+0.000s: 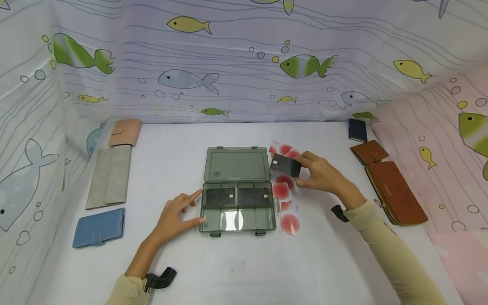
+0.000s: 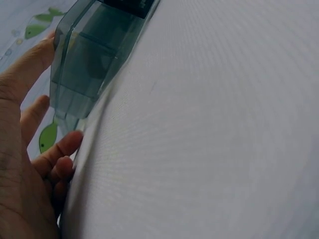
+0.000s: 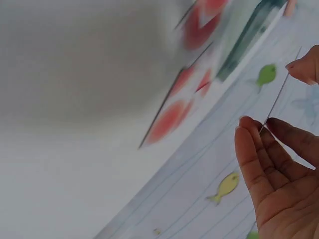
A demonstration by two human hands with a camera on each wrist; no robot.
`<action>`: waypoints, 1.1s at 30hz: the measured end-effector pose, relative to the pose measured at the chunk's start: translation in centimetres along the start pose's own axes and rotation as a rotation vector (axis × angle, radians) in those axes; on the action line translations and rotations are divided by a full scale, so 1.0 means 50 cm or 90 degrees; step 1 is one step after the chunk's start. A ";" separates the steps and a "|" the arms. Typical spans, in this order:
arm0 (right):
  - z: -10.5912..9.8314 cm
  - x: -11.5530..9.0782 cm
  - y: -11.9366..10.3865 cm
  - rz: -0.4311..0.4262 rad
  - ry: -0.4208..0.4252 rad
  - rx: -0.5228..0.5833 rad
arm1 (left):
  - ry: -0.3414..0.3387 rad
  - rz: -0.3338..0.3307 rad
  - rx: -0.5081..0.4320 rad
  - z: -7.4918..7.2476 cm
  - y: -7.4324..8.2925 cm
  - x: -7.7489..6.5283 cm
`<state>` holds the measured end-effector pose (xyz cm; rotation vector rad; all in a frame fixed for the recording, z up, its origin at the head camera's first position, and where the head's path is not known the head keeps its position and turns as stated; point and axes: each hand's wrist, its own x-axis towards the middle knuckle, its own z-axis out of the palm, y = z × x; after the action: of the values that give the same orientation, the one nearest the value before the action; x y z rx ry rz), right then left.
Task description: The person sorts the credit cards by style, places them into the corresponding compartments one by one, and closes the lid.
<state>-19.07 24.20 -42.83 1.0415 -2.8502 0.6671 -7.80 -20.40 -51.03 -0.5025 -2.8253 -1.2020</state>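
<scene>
A see-through green-grey plastic box (image 1: 211, 220) lies with its lid folded back on the white table. Two black VIP cards (image 1: 219, 198) are in its upper compartments, side by side. My right hand (image 1: 322, 171) pinches another black VIP card (image 1: 285, 166) above the right side of the box; the right wrist view shows this card (image 3: 279, 92) edge-on between thumb and fingers. At the box's left side, my left hand (image 1: 173, 218) touches the wall with spread thumb and index finger. In the left wrist view the fingertips are against the box (image 2: 84, 64).
Clear cards with red round prints (image 1: 290, 223) lie along the box's right side. On the left are a pinkish wallet (image 1: 125, 132), a grey one (image 1: 110, 176) and a blue one (image 1: 99, 227). On the right are a dark blue booklet (image 1: 357, 130) and two brown wallets (image 1: 395, 190).
</scene>
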 end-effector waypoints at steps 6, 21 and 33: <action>0.023 0.025 -0.068 -0.109 0.003 -0.011 | -0.002 -0.003 0.001 0.001 -0.003 0.000; 0.094 0.085 -0.190 -0.204 -0.093 -0.081 | -0.004 -0.005 -0.004 0.001 0.000 0.001; 0.130 0.137 -0.251 -0.265 -0.123 -0.149 | 0.000 -0.006 0.003 0.001 0.002 0.000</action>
<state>-15.83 8.80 -42.74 1.6560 -2.6329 0.2067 -7.76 -20.29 -51.00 -0.4910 -2.8334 -1.1958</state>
